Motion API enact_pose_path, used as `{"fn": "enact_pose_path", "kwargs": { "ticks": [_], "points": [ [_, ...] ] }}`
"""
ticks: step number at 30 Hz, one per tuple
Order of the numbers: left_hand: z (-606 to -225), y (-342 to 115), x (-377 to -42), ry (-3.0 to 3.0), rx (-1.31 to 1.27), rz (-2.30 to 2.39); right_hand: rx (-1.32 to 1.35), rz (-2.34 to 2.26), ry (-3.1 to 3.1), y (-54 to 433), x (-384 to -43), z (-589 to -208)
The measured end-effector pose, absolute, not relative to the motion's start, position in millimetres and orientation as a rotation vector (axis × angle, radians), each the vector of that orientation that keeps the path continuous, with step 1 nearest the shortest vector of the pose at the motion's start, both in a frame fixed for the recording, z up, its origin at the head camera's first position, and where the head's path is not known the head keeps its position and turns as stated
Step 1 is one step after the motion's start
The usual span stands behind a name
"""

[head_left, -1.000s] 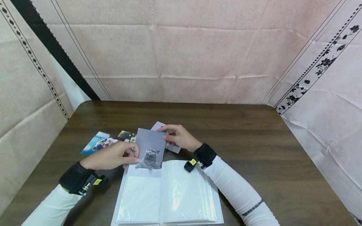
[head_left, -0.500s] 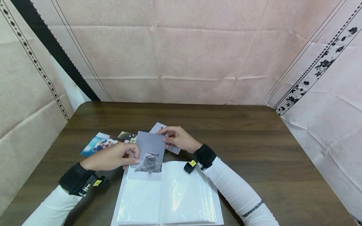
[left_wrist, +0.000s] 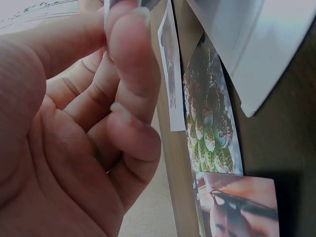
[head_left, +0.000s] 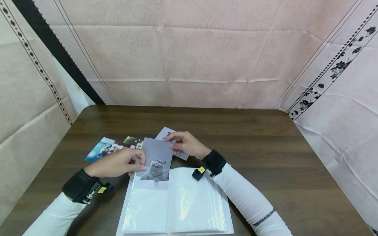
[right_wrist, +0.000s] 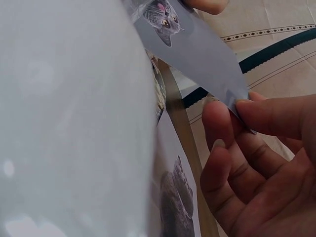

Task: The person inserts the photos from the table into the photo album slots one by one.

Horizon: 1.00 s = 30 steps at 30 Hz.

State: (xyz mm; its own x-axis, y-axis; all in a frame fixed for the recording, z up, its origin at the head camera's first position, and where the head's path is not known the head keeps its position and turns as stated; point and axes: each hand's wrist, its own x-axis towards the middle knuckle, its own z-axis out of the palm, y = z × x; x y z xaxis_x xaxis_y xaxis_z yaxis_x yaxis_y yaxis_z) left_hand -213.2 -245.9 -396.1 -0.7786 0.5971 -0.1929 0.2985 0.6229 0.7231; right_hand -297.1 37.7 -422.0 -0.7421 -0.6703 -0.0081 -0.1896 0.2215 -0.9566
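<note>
A grey photo [head_left: 156, 152] of a cat stands partly inside the top of the clear left-hand pocket of an open photo album [head_left: 149, 209]. My right hand [head_left: 186, 144] pinches its upper right edge between thumb and fingers, as the right wrist view also shows on the photo [right_wrist: 202, 57]. At the pocket's upper left corner, my left hand [head_left: 118, 161] pinches the album page together with the photo's left side. In the left wrist view the left thumb and fingers [left_wrist: 133, 59] meet at a thin edge near the top.
Behind the hands lie more photos: a blue one [head_left: 101, 150] at left, a dark green one [head_left: 133, 142], and another cat photo [head_left: 163, 132] partly under the right hand. The album's right page [head_left: 195, 200] shows glossy sleeves. Patterned cloth [head_left: 189, 59] hangs beyond the wooden table [head_left: 251, 141].
The cat photo has slid a little further down into the pocket, the right hand moving slightly down with it. My left hand has stayed at the pocket's corner.
</note>
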Motion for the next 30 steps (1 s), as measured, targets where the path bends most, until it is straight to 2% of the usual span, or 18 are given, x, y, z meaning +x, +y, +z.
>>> {"fn": "enact_pose_path", "kwargs": {
  "ticks": [30],
  "points": [
    [-398.5,-246.3,-213.4,2.442,0.713,0.976,-0.859,-1.41,2.1,37.5,-293.7,-420.6]
  ]
}}
